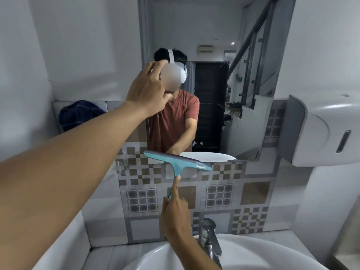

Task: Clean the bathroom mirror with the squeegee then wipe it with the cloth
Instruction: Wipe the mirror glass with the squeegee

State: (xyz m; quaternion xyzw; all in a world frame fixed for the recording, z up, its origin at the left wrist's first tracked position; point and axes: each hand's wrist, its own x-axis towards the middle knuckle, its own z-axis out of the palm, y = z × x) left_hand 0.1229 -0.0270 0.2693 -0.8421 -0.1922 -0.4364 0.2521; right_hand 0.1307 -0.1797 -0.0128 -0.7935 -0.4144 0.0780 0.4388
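The mirror (214,55) hangs on the wall above the basin. My right hand (175,213) grips the handle of a teal squeegee (177,162), index finger stretched along it. The squeegee's blade lies tilted across the mirror's bottom edge, left end higher. My left hand (149,88) rests flat against the left part of the mirror at head height, fingers spread, holding nothing. A dark blue cloth (79,114) lies bunched on the ledge left of the mirror, partly hidden behind my left forearm.
A white basin (155,258) with a chrome tap (209,236) sits directly below. A grey and white dispenser (315,131) juts from the right wall. Patterned tiles (253,193) cover the wall under the mirror. A small hook (119,167) is fixed left of the squeegee.
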